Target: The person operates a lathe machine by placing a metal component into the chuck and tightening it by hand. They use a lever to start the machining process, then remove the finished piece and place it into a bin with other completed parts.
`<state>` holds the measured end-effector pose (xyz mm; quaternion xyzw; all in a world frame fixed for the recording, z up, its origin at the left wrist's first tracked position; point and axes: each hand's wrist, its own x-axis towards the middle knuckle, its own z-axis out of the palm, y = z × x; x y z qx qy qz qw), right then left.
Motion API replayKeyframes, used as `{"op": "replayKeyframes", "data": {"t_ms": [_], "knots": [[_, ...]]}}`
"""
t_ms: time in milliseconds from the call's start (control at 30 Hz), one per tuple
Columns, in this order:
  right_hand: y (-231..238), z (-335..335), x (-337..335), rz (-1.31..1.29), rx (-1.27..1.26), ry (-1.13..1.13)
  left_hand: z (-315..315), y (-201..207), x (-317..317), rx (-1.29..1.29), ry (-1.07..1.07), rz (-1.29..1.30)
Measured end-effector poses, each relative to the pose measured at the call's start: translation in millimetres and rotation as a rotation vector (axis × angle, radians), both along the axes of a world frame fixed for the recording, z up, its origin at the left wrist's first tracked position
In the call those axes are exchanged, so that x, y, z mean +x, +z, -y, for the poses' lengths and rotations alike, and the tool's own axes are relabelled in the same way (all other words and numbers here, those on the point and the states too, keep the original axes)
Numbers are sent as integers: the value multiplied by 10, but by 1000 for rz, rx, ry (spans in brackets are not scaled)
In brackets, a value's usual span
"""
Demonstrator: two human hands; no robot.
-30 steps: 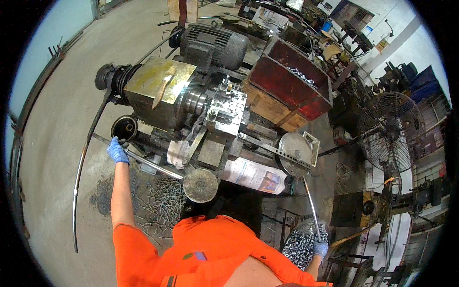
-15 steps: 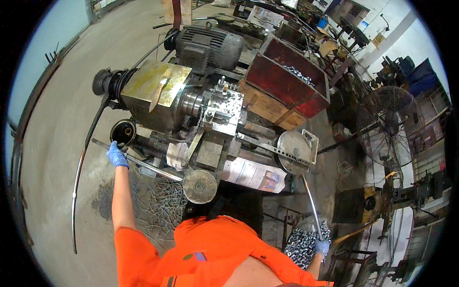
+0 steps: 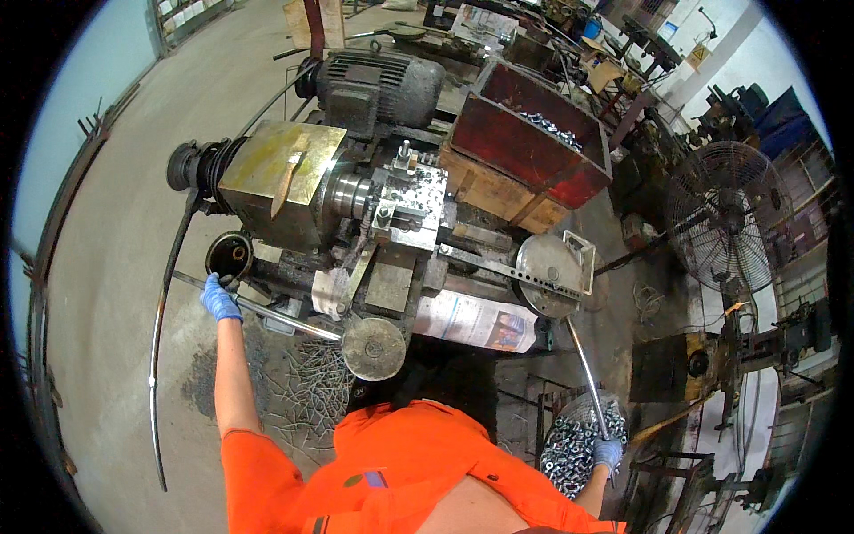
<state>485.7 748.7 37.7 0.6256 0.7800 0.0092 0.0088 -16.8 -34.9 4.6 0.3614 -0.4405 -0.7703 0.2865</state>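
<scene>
My left hand [image 3: 220,298], in a blue glove, is closed round a steel lever bar [image 3: 289,322] at the machine's left side. That bar runs into a round metal hub [image 3: 374,348] close to my body. At the lower right my gloved right hand [image 3: 608,452] grips the end of a slimmer lever rod [image 3: 587,369], which slopes up to a round metal disc [image 3: 549,274]. Between the two levers is a lathe-like machine, with a shiny chuck [image 3: 352,195] beside a metal tool slide [image 3: 414,206]. Any workpiece there is too small to make out.
A wire basket of shiny metal parts [image 3: 569,454] stands below my right hand. Behind the slide is a red bin [image 3: 520,147] with similar parts. A brush [image 3: 285,185] lies on the headstock cover. A large fan [image 3: 728,218] stands right; metal shavings [image 3: 311,387] litter the floor.
The view has shifted slightly. Both hands keep their grips; the right hand and its rod sit a little farther right in the picture, the left hand slightly lower.
</scene>
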Motion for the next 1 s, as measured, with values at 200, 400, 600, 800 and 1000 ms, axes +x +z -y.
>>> {"op": "replayKeyframes", "data": {"t_ms": [200, 400, 600, 800, 1000], "knots": [[-31, 13, 6, 13, 19, -4, -5, -5, 2, 1, 4, 17], [153, 191, -101, 46, 14, -19, -9, -5, 10, 13, 23, 16], [164, 180, -100, 89, -47, -29, 17, -27, 3, 21, 7, -9], [147, 186, -108, 112, -58, -70, -5, -1, 1, 6, 12, 16], [-71, -4, 67, 93, -48, -26, -3, -26, -14, 32, 29, 0]]}}
